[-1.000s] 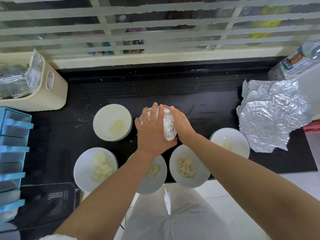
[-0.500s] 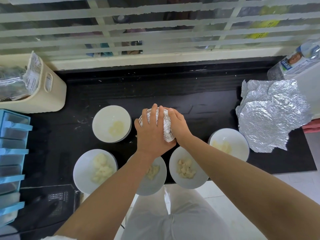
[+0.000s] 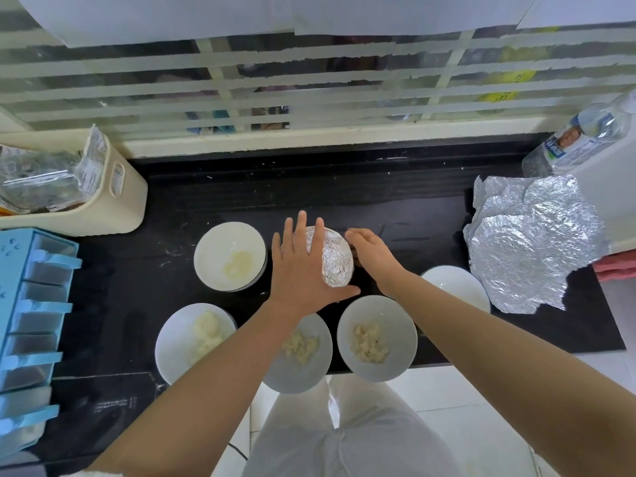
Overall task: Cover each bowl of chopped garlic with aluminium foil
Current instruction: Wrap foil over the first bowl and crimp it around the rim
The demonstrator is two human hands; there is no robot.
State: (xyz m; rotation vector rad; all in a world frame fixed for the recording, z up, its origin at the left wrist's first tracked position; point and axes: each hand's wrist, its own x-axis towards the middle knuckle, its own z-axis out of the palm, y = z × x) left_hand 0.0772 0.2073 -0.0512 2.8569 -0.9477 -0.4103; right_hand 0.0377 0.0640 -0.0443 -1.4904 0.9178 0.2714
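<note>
A bowl wrapped in crinkled aluminium foil (image 3: 334, 259) stands mid-counter. My left hand (image 3: 303, 273) lies flat over its left side, fingers straight and spread. My right hand (image 3: 373, 256) sits beside the bowl's right edge with relaxed fingers, holding nothing. Uncovered white bowls of chopped garlic surround it: one at back left (image 3: 220, 246), one at front left (image 3: 175, 342), one front middle (image 3: 309, 370) partly under my left arm, one front right (image 3: 399, 321), and one at right (image 3: 457, 284) partly behind my right arm.
Loose crumpled foil sheets (image 3: 530, 242) lie at the counter's right end, below a water bottle (image 3: 581, 136). A cream bin with packets (image 3: 113, 201) and a blue compartment rack (image 3: 27, 321) stand at the left. The black counter (image 3: 344, 187) ends just before my legs.
Both hands were cupped over the foil-covered bowl. Now my left hand has flattened with fingers spread, and my right hand has slid off to the bowl's right side.
</note>
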